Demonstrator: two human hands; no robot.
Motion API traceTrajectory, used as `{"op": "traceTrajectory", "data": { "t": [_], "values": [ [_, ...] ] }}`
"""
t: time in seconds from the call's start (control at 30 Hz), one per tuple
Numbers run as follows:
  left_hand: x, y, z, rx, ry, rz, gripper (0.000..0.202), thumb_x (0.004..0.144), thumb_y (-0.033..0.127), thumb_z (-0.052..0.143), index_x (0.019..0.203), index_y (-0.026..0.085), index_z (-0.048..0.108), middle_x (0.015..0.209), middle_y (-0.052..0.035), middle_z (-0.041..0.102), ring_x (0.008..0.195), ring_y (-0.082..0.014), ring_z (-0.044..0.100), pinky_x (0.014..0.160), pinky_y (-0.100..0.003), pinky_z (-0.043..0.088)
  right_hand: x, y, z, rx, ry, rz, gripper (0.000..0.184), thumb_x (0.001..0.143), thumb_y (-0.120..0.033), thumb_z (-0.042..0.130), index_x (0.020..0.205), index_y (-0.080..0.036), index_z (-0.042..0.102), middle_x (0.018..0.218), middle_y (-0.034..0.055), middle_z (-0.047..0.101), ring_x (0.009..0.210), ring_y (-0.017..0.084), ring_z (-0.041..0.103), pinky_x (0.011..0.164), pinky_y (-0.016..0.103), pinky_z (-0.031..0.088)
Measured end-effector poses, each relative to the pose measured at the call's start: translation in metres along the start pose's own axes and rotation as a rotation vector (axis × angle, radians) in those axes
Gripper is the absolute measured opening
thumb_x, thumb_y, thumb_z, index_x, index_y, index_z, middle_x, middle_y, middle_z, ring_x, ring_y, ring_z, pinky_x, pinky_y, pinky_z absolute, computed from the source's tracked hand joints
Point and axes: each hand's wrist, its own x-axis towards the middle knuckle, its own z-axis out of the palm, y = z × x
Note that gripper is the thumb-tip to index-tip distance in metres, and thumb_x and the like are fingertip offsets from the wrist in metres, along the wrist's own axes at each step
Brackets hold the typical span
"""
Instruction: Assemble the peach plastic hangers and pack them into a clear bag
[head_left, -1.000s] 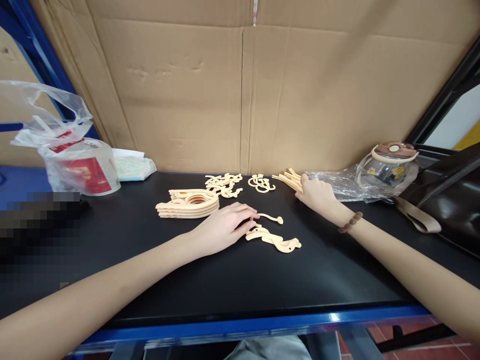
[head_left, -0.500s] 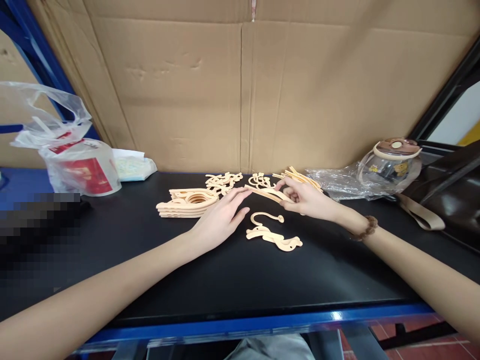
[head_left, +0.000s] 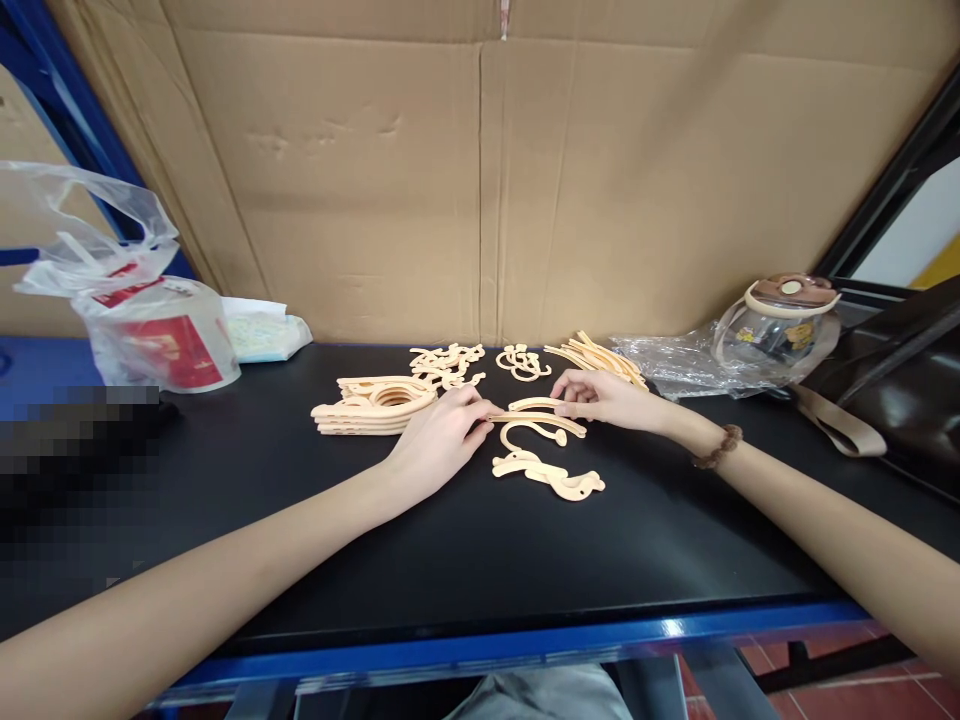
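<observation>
My left hand (head_left: 444, 435) is closed, its thumb and fingers pinching the left end of a long beige curved strip (head_left: 551, 421). Just behind that strip, a shorter arched strip (head_left: 534, 403) has its right end at the fingertips of my right hand (head_left: 606, 398), which is closed around it. Directly in front lies a beige hook (head_left: 517, 431) with a round knob at one end. Closer to me are flat, curved beige pieces with small holes (head_left: 576, 487), touching one another on the black tabletop (head_left: 450, 560).
Stacked beige hangers (head_left: 375, 408) stand left of my left hand. Behind are piles of small curved pieces (head_left: 450, 362), hooks (head_left: 525, 362) and long strips (head_left: 596, 355). A plastic bag (head_left: 172, 335) is left; clear wrap (head_left: 667, 362), a lidded bottle (head_left: 780, 325) and a dark bag (head_left: 900, 380) are right.
The long strip has come down toward the hook, and my left hand now pinches its left end. My right hand has let go of it and stays at the shorter strip.
</observation>
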Motion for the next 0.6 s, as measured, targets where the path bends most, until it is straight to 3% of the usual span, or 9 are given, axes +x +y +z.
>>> {"op": "traceTrajectory", "data": {
  "t": [0.23,0.33,0.4,0.5,0.6],
  "values": [
    [0.004,-0.006,0.0,-0.179,0.048,0.053,0.011,0.09,0.024,0.055,0.089,0.02,0.065,0.117,-0.0045,0.058,0.107,-0.0204,0.056,0.096,-0.038,0.044,-0.001,-0.013,0.01,-0.076,0.037,-0.046,0.036,0.09,-0.047,0.049,0.097,-0.017,0.068,0.089,0.005,0.068,0.076,0.016,0.059,0.067,0.03,0.045],
    [0.005,-0.006,0.001,-0.28,0.001,0.019,0.01,0.09,0.022,0.055,0.081,0.019,0.06,0.111,-0.0032,0.063,0.098,-0.0189,0.061,0.089,-0.035,0.046,-0.003,-0.022,0.011,-0.089,0.009,-0.109,0.036,0.092,-0.044,0.046,0.097,-0.017,0.07,0.097,0.0055,0.07,0.087,0.017,0.061,0.077,0.031,0.046],
    [0.006,-0.005,0.002,-0.311,-0.02,0.007,0.009,0.089,0.02,0.055,0.08,0.019,0.058,0.1,-0.0013,0.066,0.09,-0.0174,0.062,0.081,-0.032,0.047,-0.004,-0.024,0.01,-0.095,-0.015,-0.117,0.035,0.091,-0.045,0.049,0.1,-0.018,0.07,0.1,0.0051,0.07,0.087,0.017,0.062,0.075,0.029,0.046],
    [0.006,-0.005,0.003,-0.317,-0.02,-0.018,0.003,0.089,0.022,0.055,0.088,0.02,0.058,0.091,-0.0001,0.065,0.081,-0.016,0.061,0.072,-0.029,0.047,-0.005,-0.023,0.007,-0.12,-0.032,-0.074,0.041,0.083,-0.05,0.06,0.107,-0.018,0.068,0.092,0.0046,0.071,0.077,0.016,0.062,0.064,0.028,0.045],
    [0.007,-0.005,0.004,-0.307,-0.004,-0.032,0.009,0.089,0.026,0.055,0.096,0.02,0.057,0.092,-0.0009,0.064,0.077,-0.0154,0.059,0.069,-0.028,0.047,-0.006,-0.019,0.003,-0.139,-0.063,-0.053,0.047,0.079,-0.051,0.064,0.11,-0.015,0.065,0.077,0.003,0.069,0.07,0.016,0.061,0.062,0.028,0.044]
  ]
}}
